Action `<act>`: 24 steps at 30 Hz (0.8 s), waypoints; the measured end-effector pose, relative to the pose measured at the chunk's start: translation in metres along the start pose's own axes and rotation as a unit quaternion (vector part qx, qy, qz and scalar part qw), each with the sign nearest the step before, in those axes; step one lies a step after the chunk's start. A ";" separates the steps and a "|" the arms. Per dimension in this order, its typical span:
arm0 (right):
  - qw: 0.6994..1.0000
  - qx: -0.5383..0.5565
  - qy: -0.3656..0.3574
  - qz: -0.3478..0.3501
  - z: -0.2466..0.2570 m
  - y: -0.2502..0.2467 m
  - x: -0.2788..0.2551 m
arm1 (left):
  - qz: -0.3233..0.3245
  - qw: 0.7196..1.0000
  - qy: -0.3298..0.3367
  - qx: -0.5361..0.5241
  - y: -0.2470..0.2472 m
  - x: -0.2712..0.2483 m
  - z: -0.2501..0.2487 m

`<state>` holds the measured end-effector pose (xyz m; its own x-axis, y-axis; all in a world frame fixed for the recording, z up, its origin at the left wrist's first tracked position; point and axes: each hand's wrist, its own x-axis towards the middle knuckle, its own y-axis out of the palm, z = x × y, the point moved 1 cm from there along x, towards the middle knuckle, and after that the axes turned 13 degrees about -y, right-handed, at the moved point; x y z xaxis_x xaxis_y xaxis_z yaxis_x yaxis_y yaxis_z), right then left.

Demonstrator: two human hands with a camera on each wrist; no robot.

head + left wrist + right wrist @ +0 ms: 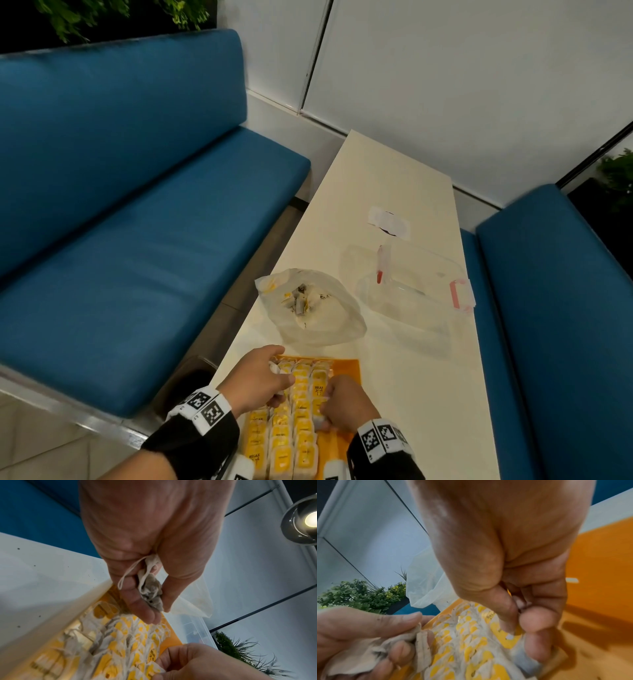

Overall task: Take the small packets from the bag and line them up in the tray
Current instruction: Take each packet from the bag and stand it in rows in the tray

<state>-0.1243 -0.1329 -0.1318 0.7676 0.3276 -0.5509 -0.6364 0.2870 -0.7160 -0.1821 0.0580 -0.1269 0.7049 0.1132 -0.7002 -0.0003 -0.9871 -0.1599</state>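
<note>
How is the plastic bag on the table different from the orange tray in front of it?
The plastic bag is see-through, soft and crumpled; the orange tray is solid-coloured, flat and stiff. In the bag the packets lie jumbled; in the tray they stand in neat rows. Both hands work over the tray; neither touches the bag. Both sit on the white table and hold packets.

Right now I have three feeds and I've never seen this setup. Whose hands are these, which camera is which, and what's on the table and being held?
No robot: a person works bare-handed, with a camera on the head and one on each wrist. The head view shows the white table with an orange tray of lined-up packets, a plastic bag beyond it and a clear container. The left hand grips a bunch of packets. The right hand pinches one packet in the tray.
</note>
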 end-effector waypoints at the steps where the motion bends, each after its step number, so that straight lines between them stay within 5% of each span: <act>1: 1.000 0.010 0.005 -0.006 0.001 0.001 -0.001 | 0.002 1.000 -0.002 -0.001 0.000 0.001 0.000; 15: 0.994 0.091 0.007 -0.063 0.001 0.010 -0.001 | 0.065 0.993 -0.001 -0.095 -0.006 -0.009 -0.006; 19: 0.988 0.059 -0.058 -0.131 0.016 -0.009 -0.014 | 0.141 0.959 -0.023 -0.246 -0.013 -0.017 -0.011; 24: 0.929 0.340 -0.125 -0.073 0.045 -0.026 -0.033 | 0.209 0.895 -0.047 -0.391 -0.015 -0.020 -0.018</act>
<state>-0.1366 -0.1107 -0.0762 0.8623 0.4146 -0.2908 -0.4927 0.8196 -0.2924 -0.1831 0.0681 -0.0984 0.6963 -0.3115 -0.6466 0.2729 -0.7184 0.6399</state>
